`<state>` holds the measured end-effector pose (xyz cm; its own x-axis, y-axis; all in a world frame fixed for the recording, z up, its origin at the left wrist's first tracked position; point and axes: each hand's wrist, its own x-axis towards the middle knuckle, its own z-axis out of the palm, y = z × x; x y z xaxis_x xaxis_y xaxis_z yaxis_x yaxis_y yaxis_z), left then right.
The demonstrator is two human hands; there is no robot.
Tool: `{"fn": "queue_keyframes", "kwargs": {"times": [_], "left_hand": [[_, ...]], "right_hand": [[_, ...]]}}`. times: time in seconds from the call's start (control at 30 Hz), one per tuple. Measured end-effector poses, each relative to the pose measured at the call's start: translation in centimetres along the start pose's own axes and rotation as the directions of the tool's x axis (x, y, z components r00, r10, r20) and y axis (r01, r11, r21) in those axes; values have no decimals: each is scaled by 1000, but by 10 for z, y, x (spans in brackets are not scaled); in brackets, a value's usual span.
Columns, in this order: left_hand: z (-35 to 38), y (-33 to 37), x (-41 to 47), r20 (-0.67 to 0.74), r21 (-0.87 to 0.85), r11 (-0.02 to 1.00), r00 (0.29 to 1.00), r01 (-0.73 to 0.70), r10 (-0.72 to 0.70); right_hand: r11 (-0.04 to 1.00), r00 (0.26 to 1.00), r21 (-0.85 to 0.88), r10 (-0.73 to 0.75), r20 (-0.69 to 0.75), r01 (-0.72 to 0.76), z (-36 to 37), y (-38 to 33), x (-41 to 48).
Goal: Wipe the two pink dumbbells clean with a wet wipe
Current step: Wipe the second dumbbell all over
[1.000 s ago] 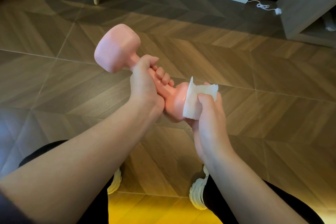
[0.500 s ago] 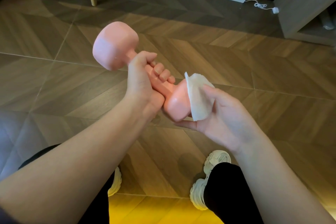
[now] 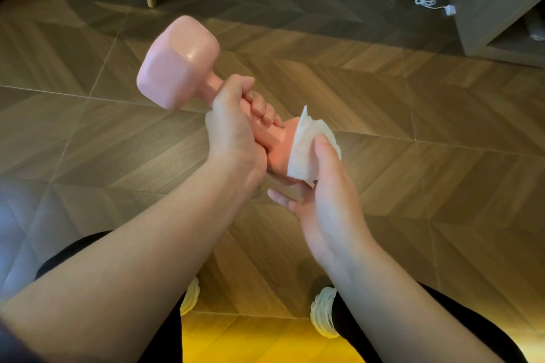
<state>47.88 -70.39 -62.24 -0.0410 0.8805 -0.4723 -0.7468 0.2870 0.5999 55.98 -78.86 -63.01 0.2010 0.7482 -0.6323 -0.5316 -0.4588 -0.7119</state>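
The left hand [image 3: 233,124] has its fingers [image 3: 261,106] closed around the handle of the smooth pink plastic dumbbell [image 3: 178,63], held tilted above the brown wooden herringbone floor [image 3: 413,115]. The right hand [image 3: 327,200] presses the crumpled white wet wipe [image 3: 306,150] on the dumbbell's lower head, thumb on top and fingers spread under this head.
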Motion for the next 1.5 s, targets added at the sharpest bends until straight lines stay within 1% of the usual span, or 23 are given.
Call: {"fn": "queue_keyframes", "kwargs": {"times": [0.07,0.13,0.2,0.3,0.37,0.4,0.43,0.5,0.57,0.63,0.67,0.73,0.77,0.83,0.87,0.9,1.0,1.07,1.13,1.27,1.33,1.4,1.5], "left_hand": [[2,2,1,1,-6,1000,1000,11,-11],[2,5,2,-2,-21,999,999,36,-36],[1,8,2,-4,-39,997,998,68,-68],[-1,9,3,14,-68,990,992,124,-124],[-1,8,3,42,-77,983,985,167,-164],[-1,8,3,58,-68,980,981,188,-184],[-1,7,2,74,-52,977,977,206,-201],[-2,6,0,105,-13,973,968,230,-228],[-3,5,-1,131,18,970,961,243,-243],[-4,6,-1,160,33,970,957,241,-244],[-4,7,-1,178,35,970,954,239,-242],[-4,8,0,220,30,971,946,238,-239],[-3,9,1,234,27,971,943,236,-236],[-3,9,1,226,27,975,949,221,-221],[-3,8,1,206,24,976,954,215,-216],[-2,7,1,178,17,976,960,216,-215],[-4,6,1,89,18,977,973,212,-213],[-4,7,2,64,16,979,977,203,-203],[-4,10,4,52,14,981,979,195,-195],[-8,13,6,29,21,982,981,190,-190],[-9,14,5,31,27,981,981,191,-192],[-8,14,4,40,29,980,979,198,-199],[-5,13,4,44,33,980,979,197,-198]], "right_hand": [[999,999,36,35,18,-36,-9,-4,-2],[995,994,75,63,85,-69,-19,-11,-4],[991,983,78,100,151,-113,-27,-19,-3],[985,937,-3,166,307,-173,-33,-30,1],[983,890,-100,180,419,-151,-37,-34,5],[981,877,-141,183,445,-133,-37,-35,7],[979,876,-171,180,447,-114,-37,-34,8],[978,901,-191,160,404,-87,-36,-30,10],[982,922,-173,138,363,-78,-34,-25,11],[985,920,-140,150,363,-105,-34,-23,12],[981,906,-127,184,381,-145,-35,-24,13],[965,849,-112,263,458,-238,-36,-25,14],[959,824,-93,277,495,-267,-36,-25,14],[961,821,-15,244,517,-276,-36,-23,14],[968,837,11,212,505,-251,-35,-22,15],[980,860,0,176,479,-201,-34,-21,15],[988,916,-151,76,394,-17,-33,-13,17],[978,921,-206,49,387,35,-30,-10,16],[976,915,-215,49,401,42,-26,-10,15],[973,875,-223,53,481,64,-30,-12,14],[961,887,-262,38,460,94,-30,-10,12],[955,913,-277,15,409,108,-25,-7,12],[977,942,-208,15,335,58,-18,-5,14]]}}
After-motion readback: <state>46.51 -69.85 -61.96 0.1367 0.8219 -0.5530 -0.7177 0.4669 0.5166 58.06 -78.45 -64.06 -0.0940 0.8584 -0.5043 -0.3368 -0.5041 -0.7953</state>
